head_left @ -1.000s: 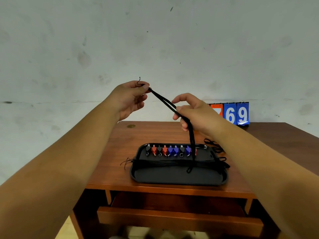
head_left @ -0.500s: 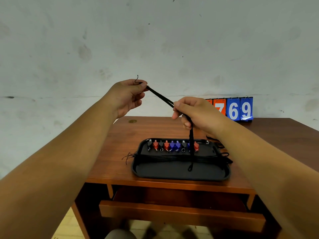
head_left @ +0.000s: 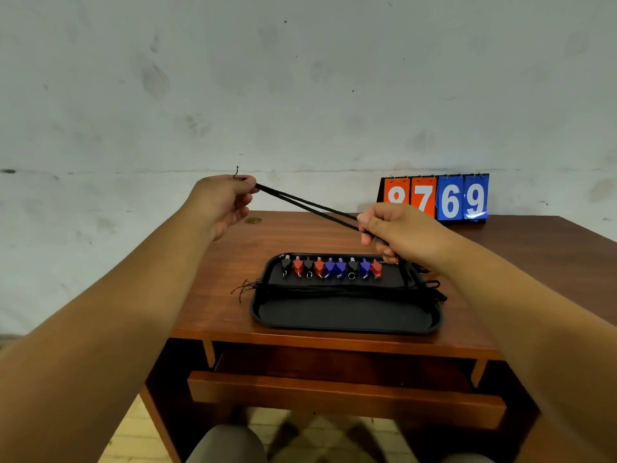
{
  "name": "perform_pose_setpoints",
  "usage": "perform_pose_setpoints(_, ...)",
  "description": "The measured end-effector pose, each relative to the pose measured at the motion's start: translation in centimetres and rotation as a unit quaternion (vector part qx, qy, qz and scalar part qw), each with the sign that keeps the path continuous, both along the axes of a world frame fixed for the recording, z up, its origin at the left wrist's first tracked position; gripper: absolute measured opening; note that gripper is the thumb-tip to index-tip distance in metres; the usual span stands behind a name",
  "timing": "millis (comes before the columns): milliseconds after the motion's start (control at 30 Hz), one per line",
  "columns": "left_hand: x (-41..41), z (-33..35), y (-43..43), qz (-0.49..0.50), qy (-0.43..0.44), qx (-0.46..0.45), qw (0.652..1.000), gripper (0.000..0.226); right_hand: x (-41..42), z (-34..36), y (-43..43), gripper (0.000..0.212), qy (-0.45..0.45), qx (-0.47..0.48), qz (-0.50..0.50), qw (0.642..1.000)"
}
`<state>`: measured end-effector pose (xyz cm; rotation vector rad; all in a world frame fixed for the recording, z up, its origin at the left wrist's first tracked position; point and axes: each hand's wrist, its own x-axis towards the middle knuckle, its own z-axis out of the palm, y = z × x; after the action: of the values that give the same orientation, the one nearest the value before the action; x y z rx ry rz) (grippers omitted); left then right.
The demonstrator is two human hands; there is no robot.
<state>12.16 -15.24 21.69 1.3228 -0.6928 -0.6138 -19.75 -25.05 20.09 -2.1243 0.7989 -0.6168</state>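
Note:
A doubled black cord (head_left: 307, 204) stretches taut in the air between my two hands, above the table. My left hand (head_left: 223, 202) pinches its upper end, with a short frayed tip sticking up past the fingers. My right hand (head_left: 397, 230) grips the lower end, fingers curled round it, just above the back right of a black tray (head_left: 344, 320). In the tray lies a row of red, blue and black clips (head_left: 330, 267), and a bundle of black cords (head_left: 340, 290) lies across its middle.
The tray sits on a brown wooden table (head_left: 227, 295) with an open drawer (head_left: 334, 392) below the front edge. A flip scoreboard (head_left: 434, 198) reading 8769 stands at the back right against the wall. A small coin-like disc (head_left: 252, 221) lies at the back left.
My right hand has slid down and to the right along the cord, pulling it longer and flatter. The end that hung down over the tray is no longer in sight. The view has tilted lower.

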Motion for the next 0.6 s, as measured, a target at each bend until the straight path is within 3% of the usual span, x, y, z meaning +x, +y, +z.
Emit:
perform_pose_setpoints(367,1.4,-4.7,0.9,0.013,0.021,0.012,1.0,0.008,-3.1,-3.5,-3.2,0.036,0.066,0.013,-0.034,0.997)
perform_pose_setpoints(600,1.3,-9.4,2.4,0.069,-0.026,0.024,0.997,0.011,-5.7,-5.7,-6.0,0.037,0.08,0.023,-0.062,0.995)
